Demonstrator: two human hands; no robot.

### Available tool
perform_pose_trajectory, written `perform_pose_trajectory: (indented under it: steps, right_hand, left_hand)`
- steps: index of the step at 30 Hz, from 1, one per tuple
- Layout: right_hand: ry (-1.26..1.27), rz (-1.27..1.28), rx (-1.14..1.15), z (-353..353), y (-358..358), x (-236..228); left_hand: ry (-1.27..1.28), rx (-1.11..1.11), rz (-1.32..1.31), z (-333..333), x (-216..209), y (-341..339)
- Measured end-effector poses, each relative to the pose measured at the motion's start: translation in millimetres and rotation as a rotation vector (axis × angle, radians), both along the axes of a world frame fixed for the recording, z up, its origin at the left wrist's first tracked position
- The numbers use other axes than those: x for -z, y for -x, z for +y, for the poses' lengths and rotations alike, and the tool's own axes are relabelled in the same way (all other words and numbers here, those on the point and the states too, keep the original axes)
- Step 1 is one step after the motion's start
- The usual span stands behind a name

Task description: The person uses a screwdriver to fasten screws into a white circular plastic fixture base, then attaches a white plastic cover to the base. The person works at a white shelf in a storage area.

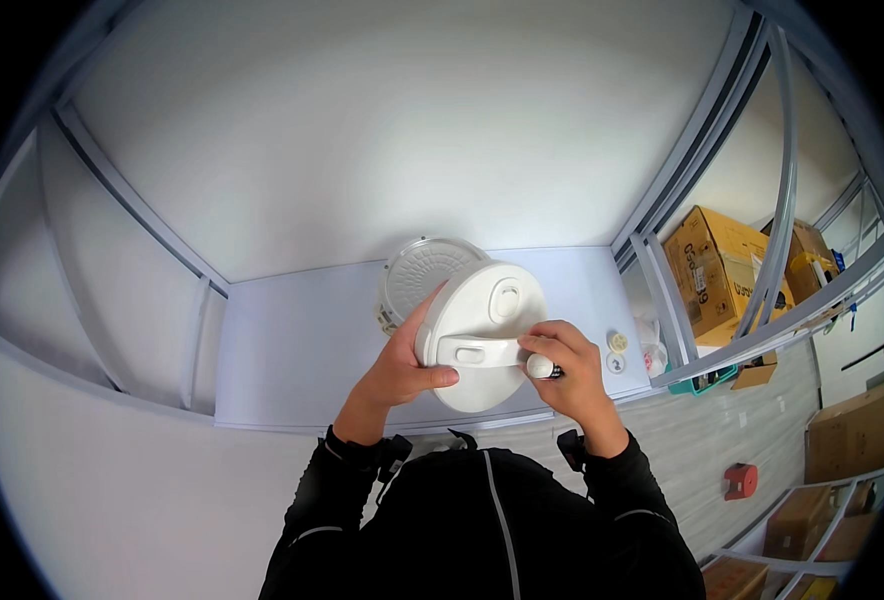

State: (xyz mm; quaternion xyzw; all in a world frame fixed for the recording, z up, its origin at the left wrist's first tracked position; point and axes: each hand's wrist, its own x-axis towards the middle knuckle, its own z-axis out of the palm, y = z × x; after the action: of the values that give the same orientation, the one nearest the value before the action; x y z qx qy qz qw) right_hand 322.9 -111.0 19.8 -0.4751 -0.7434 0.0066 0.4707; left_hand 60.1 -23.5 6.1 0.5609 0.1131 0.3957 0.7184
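Observation:
A white round appliance lid [512, 300] with a bar-like handle across it, much like a rice cooker lid, is tilted up in front of me. My left hand [399, 362] grips its left edge, thumb over the front. Close against the right end of the handle, my right hand [574, 378] has its fingers closed around a short tool with a rounded white end [540, 366] and a dark part; its exact kind is unclear. Behind the lid stands a round white appliance body [428, 275] with a ribbed round top, partly covered by the lid.
The pale table [292, 350] backs onto a white wall. At its right lie two small round pieces [616, 341] and a clear plastic bag [652, 345]. Grey frame posts rise on both sides. Cardboard boxes [722, 270] and a red stool [740, 481] are farther right.

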Motion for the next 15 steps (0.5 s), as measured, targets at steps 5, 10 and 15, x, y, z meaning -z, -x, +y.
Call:
perform_pose_trajectory:
  steps: [5,10,15]
  right_hand:
    - [0.008,-0.014,0.005,0.6,3.2,-1.7]
    - [0.012,-0.008,0.001,4.0,8.2,0.6]
    - [0.012,-0.024,-0.012,6.2,12.8,-3.2]
  left_hand:
    - [0.081,0.01,-0.05,-2.4,-0.6,0.2]
    - [0.124,-0.002,-0.072,-4.4,-2.4,0.6]
    - [0.097,0.009,-0.117,-1.3,0.9,4.2]
